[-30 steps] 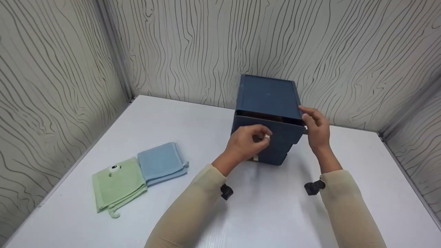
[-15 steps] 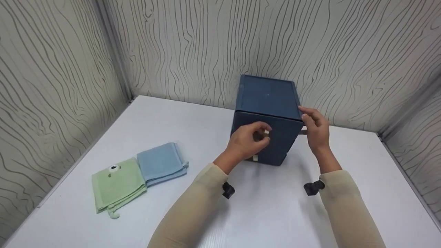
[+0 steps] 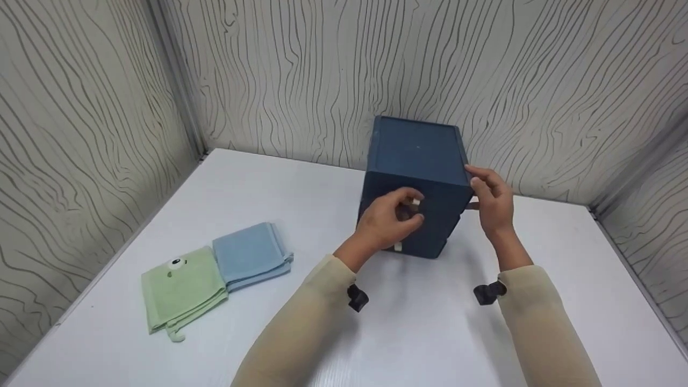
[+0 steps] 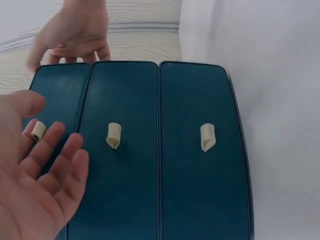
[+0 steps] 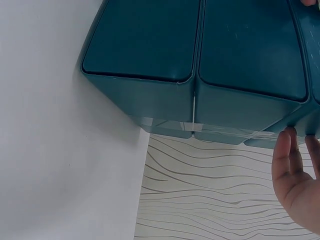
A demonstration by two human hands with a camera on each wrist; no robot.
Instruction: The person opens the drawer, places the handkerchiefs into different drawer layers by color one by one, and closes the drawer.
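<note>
A dark blue drawer unit (image 3: 419, 148) stands upright near the back wall, its three drawer fronts flush with the frame. Pale loop pulls mark the middle drawer (image 4: 114, 135) and the bottom drawer (image 4: 207, 136). My left hand (image 3: 384, 220) is at the top drawer, fingers loosely bent around the top pull (image 4: 38, 130), thumb well apart from them. No pinch on that pull shows in the left wrist view. My right hand (image 3: 494, 201) rests its fingertips against the unit's upper right side, as the right wrist view also shows; part of it is cut off there.
On the left of the white table (image 3: 301, 333) lie a folded green cloth (image 3: 185, 290) with an eye design and a folded blue cloth (image 3: 250, 252), side by side. A wood-grain patterned wall (image 3: 290, 80) rises close behind the unit.
The top drawer, slightly out one second ago, has slid back flush into the unit. My left hand moved slightly forward with it and its fingers have loosened. The right hand stayed put.
</note>
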